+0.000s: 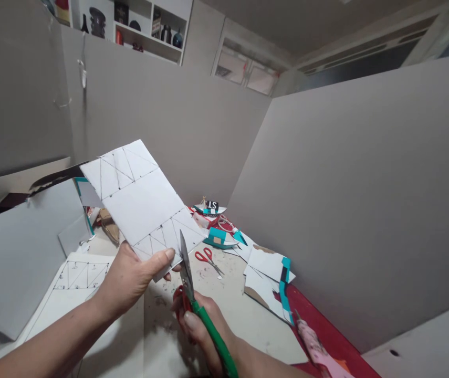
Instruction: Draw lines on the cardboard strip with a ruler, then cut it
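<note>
My left hand (139, 275) grips the lower edge of a white sheet of card (147, 202), thumb on the front face. Pencilled zigzag lines with dots run across the top and bottom of the card, which is held tilted above the table. My right hand (206, 325) is closed around large scissors (187, 268) with one green handle and one red one. Their blades point up at the card's lower right part, beside my left thumb. From this angle I cannot tell whether the card lies between the blades.
Small red-handled scissors (208, 258) lie on the table (224, 310). Paper boats (218, 237) and card scraps (263, 270) sit further back and right, near a pink glue gun (313, 341). White boards (31, 252) lean at left by a pencilled sheet (80, 275). Grey partitions enclose the table.
</note>
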The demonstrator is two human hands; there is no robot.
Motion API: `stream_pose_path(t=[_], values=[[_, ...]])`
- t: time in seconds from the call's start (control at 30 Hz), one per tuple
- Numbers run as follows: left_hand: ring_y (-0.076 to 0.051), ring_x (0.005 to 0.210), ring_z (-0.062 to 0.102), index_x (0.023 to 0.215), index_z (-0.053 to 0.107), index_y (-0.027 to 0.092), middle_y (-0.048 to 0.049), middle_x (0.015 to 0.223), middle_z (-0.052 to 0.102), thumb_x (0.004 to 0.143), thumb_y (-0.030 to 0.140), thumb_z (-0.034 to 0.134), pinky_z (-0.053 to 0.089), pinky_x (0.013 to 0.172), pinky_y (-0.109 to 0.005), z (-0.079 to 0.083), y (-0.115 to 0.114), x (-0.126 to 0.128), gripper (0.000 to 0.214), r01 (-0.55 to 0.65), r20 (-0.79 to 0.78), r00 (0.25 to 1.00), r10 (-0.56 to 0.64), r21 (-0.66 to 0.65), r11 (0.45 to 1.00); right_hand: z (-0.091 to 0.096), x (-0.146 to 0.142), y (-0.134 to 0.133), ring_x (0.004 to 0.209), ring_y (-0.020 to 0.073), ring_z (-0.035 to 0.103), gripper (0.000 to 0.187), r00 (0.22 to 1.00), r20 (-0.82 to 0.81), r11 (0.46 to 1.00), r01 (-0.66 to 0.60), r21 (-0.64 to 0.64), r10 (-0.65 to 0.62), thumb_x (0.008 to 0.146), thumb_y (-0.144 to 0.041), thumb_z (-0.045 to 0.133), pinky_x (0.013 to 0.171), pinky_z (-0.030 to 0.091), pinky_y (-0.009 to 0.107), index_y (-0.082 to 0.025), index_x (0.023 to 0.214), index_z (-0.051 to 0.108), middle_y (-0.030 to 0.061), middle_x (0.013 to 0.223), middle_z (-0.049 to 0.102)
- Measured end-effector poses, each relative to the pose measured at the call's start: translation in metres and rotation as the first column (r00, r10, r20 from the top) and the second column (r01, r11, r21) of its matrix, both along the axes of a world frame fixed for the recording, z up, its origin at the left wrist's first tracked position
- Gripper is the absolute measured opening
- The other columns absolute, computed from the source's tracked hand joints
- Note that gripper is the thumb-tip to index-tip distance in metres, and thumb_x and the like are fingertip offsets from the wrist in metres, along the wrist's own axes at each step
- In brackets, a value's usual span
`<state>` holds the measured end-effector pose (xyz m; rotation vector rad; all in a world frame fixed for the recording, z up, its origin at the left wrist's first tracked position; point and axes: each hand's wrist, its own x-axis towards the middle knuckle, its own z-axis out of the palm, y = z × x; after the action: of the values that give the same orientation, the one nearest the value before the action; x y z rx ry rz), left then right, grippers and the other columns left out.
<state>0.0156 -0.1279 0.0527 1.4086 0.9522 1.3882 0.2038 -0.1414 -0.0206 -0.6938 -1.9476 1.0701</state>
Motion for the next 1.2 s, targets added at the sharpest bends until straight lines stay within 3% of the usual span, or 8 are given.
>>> stream_pose_path(t=[0.23, 0.5, 0.73, 1.03, 1.1, 1.2], values=[[-0.012, 0.056, 0.060, 0.079, 0.069, 0.017, -0.0012, 0.068, 0.072, 0.082, 0.037, 0.075, 0.049, 0.052, -0.022, -0.0005, 0.0000, 0.0015, 0.021, 0.019, 0.031, 0.999, -0.019, -0.003, 1.000, -0.0022, 0.0009, -0.0025, 0.053, 0.0125, 0.038, 0.047, 0.999, -0.047, 0.997, -0.013, -0.075, 0.009, 0.098, -0.065, 0.044, 0.055, 0.042, 0.026, -0.021, 0.081, 0.051, -0.0041, 0.059, 0.043], [-0.012, 0.055, 0.060, 0.077, 0.070, 0.016, -0.0018, 0.066, 0.072, 0.079, 0.038, 0.077, 0.050, 0.051, -0.022, 0.0023, -0.0017, 0.0028, 0.023, 0.023, 0.068, 0.997, -0.020, -0.034, 0.999, -0.0097, 0.0020, 0.0030, 0.052, 0.0122, 0.041, 0.043, 0.997, -0.067, 0.999, -0.050, -0.022, 0.048, 0.101, -0.059, 0.043, 0.053, 0.039, 0.025, -0.019, 0.089, 0.054, -0.0047, 0.055, 0.044], [-0.014, 0.057, 0.061, 0.077, 0.070, 0.016, -0.0034, 0.067, 0.073, 0.079, 0.041, 0.077, 0.050, 0.052, -0.024, 0.0003, -0.0007, 0.0021, 0.026, 0.007, 0.050, 0.999, -0.005, -0.046, 0.999, -0.0071, 0.0027, 0.0042, 0.054, 0.0127, 0.041, 0.048, 1.000, -0.005, 1.000, -0.018, 0.014, 0.018, 0.100, -0.064, 0.039, 0.048, 0.034, 0.025, -0.021, 0.081, 0.050, -0.0030, 0.057, 0.043], [-0.015, 0.056, 0.061, 0.078, 0.072, 0.016, -0.0024, 0.064, 0.072, 0.080, 0.043, 0.076, 0.050, 0.052, -0.024, -0.0015, 0.0007, 0.0006, 0.027, 0.005, 0.042, 0.999, -0.002, -0.056, 0.998, -0.0064, 0.0028, 0.0054, 0.053, 0.0120, 0.037, 0.042, 0.999, -0.035, 0.997, -0.010, 0.076, 0.012, 0.101, -0.056, 0.042, 0.050, 0.033, 0.026, -0.022, 0.077, 0.047, -0.0041, 0.057, 0.040], [-0.017, 0.062, 0.065, 0.080, 0.073, 0.017, -0.0025, 0.068, 0.073, 0.081, 0.043, 0.077, 0.054, 0.059, -0.026, -0.0026, 0.0008, -0.0012, 0.026, 0.002, 0.046, 0.999, 0.000, -0.041, 0.999, -0.0046, 0.0029, 0.0052, 0.053, 0.0117, 0.036, 0.042, 0.999, -0.048, 0.997, -0.012, 0.072, 0.015, 0.100, -0.056, 0.043, 0.050, 0.032, 0.026, -0.021, 0.077, 0.047, -0.0040, 0.058, 0.040], [-0.022, 0.096, 0.072, 0.096, 0.076, 0.018, -0.0062, 0.097, 0.079, 0.083, 0.044, 0.077, 0.057, 0.088, -0.030, -0.0031, 0.0011, -0.0039, 0.029, -0.017, 0.119, 0.993, 0.017, -0.003, 1.000, -0.0029, 0.0034, 0.0047, 0.051, 0.0106, 0.034, 0.041, 0.998, -0.051, 0.998, -0.023, 0.056, 0.026, 0.100, -0.056, 0.045, 0.049, 0.030, 0.026, -0.021, 0.077, 0.046, -0.0048, 0.058, 0.039]])
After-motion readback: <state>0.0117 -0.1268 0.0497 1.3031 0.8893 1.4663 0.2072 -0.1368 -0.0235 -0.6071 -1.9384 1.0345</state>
